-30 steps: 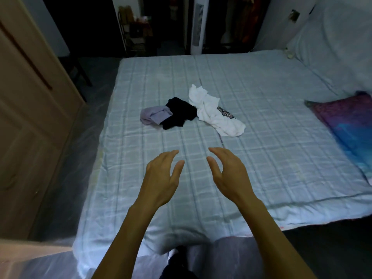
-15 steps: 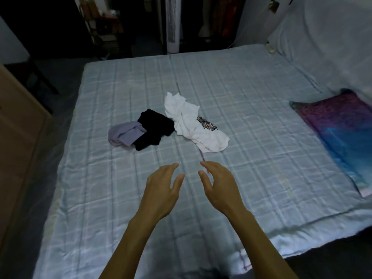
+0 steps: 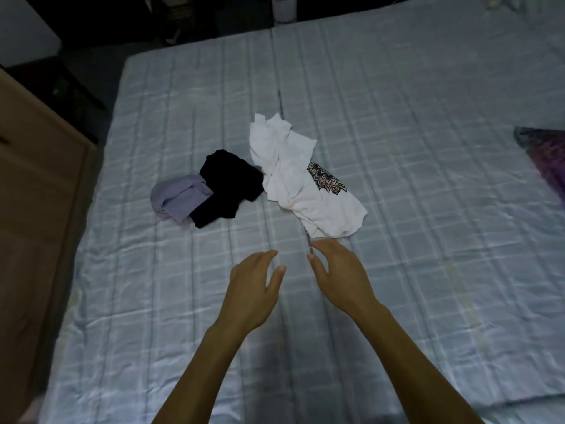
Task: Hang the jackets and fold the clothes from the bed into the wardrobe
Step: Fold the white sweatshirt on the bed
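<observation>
Three crumpled garments lie in the middle of the bed (image 3: 412, 148), which has a pale checked cover. A white T-shirt (image 3: 293, 182) with a dark printed pattern lies on the right, a black garment (image 3: 229, 185) in the middle, and a lilac garment (image 3: 180, 197) on the left. My left hand (image 3: 253, 289) and my right hand (image 3: 339, 273) hover over the cover just in front of the white T-shirt, fingers relaxed and holding nothing. My right fingertips are close to the T-shirt's near hem, apart from it.
A wooden wardrobe door (image 3: 33, 209) stands along the left edge. A purple and blue pillow (image 3: 547, 157) lies at the bed's right side. A white tower fan (image 3: 286, 9) stands beyond the bed's far edge, next to dark floor.
The view has moved closer to the bed and tilted down. Both hands have reached forward towards the clothes, still empty. The garments have not moved.
</observation>
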The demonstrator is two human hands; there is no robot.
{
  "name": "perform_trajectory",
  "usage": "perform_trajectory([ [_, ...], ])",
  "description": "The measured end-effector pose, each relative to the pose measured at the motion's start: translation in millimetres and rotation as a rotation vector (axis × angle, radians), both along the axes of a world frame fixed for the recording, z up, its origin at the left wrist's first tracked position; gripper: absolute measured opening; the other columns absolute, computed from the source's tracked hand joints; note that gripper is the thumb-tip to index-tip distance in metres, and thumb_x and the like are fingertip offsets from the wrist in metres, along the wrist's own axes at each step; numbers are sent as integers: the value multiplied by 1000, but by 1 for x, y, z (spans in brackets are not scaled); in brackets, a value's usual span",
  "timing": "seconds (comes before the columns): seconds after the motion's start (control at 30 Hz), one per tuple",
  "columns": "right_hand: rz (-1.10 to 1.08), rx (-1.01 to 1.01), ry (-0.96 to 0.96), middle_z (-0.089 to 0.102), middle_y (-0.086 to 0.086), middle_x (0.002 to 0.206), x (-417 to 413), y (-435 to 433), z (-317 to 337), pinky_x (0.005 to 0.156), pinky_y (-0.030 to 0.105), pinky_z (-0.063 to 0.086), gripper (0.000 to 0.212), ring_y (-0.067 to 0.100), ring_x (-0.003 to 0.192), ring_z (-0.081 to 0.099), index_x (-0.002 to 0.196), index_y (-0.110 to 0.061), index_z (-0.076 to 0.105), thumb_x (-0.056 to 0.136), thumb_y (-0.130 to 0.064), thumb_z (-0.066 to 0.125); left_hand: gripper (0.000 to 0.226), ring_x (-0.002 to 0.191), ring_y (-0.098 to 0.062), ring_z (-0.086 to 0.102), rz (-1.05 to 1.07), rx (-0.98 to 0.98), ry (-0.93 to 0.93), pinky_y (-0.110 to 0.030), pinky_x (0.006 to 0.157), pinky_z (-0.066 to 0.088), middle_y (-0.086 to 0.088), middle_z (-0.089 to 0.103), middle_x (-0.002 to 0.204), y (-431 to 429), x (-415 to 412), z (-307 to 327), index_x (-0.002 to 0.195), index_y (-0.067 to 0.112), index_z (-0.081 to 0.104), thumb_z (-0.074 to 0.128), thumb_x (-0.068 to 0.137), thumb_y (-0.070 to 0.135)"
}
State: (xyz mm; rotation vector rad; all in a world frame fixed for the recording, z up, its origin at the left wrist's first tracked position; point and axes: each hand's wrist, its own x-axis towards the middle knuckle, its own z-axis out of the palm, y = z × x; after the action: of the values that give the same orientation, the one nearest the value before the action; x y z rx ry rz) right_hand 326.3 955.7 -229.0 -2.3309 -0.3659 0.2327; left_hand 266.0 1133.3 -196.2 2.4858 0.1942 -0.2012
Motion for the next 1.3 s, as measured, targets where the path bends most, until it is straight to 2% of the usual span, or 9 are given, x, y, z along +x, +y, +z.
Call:
perform_trajectory([
  [0.27, 2, -167, 181, 64, 9, 119, 64, 31, -87, 95, 31, 43, 38, 23, 107, 60, 124, -11, 60, 95, -33, 51, 60, 122, -20, 51, -66, 18, 134, -39, 107, 36, -4, 55, 134, 32, 74, -87, 135, 16, 49, 29, 93, 54],
  [0.43, -11, -240, 228, 62, 7, 123, 101, 57, -137, 99, 30, 38, 56, 21, 112, 57, 126, -14, 58, 93, -50, 32, 59, 117, -22, 53, -93, 6, 232, -41, 104, 38, -5, 57, 130, 49, 118, -156, 133, 15, 50, 29, 93, 53],
  [0.57, -101, -319, 215, 59, 10, 127, 132, 74, -184, 101, 35, 37, 42, 25, 118, 53, 130, -10, 53, 94, -31, 51, 49, 115, -25, 53, -143, -3, 281, -45, 101, 38, -6, 56, 130, 57, 156, -202, 135, 16, 48, 37, 97, 45],
  [0.73, -100, -473, 300, 31, 15, 150, 157, 82, -242, 110, 42, 27, 57, 31, 138, 29, 143, -12, 36, 91, -26, 56, 44, 115, -25, 52, -178, -4, 297, -40, 102, 37, -8, 55, 131, 60, 184, -250, 136, 15, 46, 43, 98, 36],
  [0.8, -120, -505, 239, 38, 18, 145, 163, 84, -258, 103, 45, 34, 58, 36, 130, 37, 138, -10, 43, 85, -21, 64, 44, 112, -27, 54, -192, -19, 292, -40, 99, 40, -9, 57, 128, 59, 190, -261, 134, 13, 49, 43, 97, 36],
  [0.87, -180, -540, 140, 53, 16, 128, 171, 87, -267, 83, 42, 44, 52, 36, 108, 52, 127, -11, 53, 77, -15, 69, 42, 108, -28, 56, -200, -31, 291, -41, 95, 42, -10, 59, 122, 58, 194, -268, 130, 13, 52, 41, 96, 35],
  [0.93, -254, -540, 91, 60, 12, 110, 182, 87, -270, 70, 37, 42, 42, 31, 89, 55, 117, -13, 58, 77, -11, 69, 46, 102, -29, 58, -211, -45, 280, -43, 90, 45, -11, 60, 116, 58, 198, -271, 127, 12, 54, 37, 92, 37],
  [1.13, -284, -346, 168, 63, 7, 102, 194, 79, -255, 79, 35, 46, 30, 25, 91, 57, 114, -15, 60, 85, -16, 56, 55, 119, -26, 49, 18, -139, 212, -41, 99, 41, -11, 47, 135, 65, 232, -283, 142, 13, 35, 41, 93, 38],
  [1.3, -255, -242, 197, 64, 2, 93, 179, 76, -234, 76, 34, 49, 24, 19, 86, 58, 103, -17, 62, 80, -22, 61, 54, 96, -25, 57, 235, -220, 254, -37, 83, 50, -10, 55, 112, 69, 287, -296, 113, 13, 47, 37, 84, 58],
])
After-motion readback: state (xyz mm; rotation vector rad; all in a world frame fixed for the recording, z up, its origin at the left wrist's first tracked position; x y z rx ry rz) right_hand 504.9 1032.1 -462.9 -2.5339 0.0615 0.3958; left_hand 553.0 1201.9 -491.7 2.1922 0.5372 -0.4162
